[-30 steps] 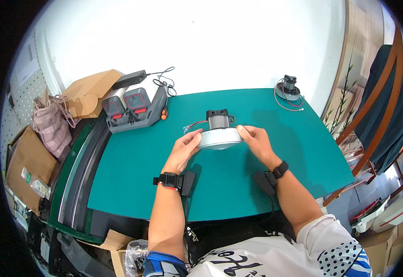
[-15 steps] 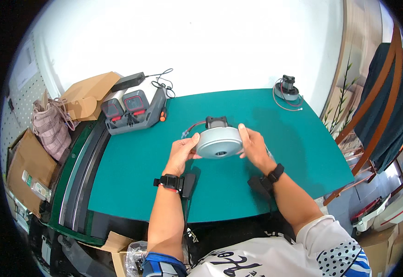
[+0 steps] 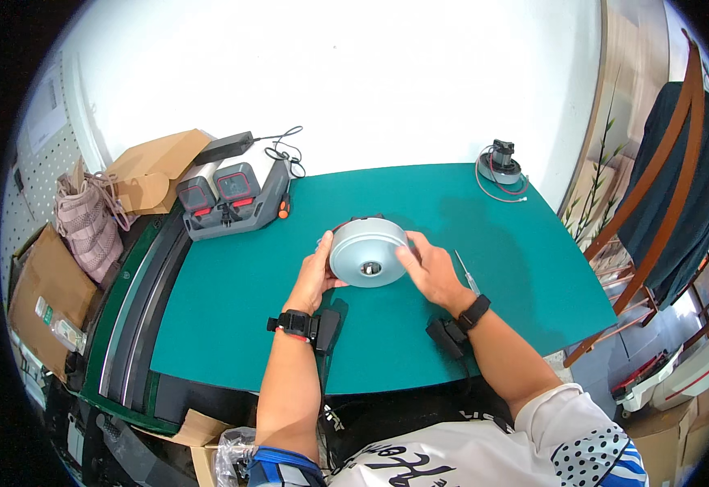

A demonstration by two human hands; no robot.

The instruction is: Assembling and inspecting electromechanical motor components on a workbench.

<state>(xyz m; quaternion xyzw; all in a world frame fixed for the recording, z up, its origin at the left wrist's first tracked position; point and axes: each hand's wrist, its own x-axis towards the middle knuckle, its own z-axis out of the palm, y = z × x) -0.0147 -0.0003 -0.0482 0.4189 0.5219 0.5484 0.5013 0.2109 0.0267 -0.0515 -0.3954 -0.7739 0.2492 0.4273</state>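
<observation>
Hands, left (image 3: 315,276) and right (image 3: 427,272), clasp a round grey motor housing (image 3: 368,253) from opposite sides above the middle of the green worktop (image 3: 232,325), tilted so its flat face with the centre hole faces the person, a slim screwdriver (image 3: 466,273) lying just right.

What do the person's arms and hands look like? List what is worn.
Both hands, left hand and right hand, are bare. Each wrist carries a black strap with a small black box: left wrist band, right wrist band. Short white patterned sleeve, forearms uncovered.
</observation>
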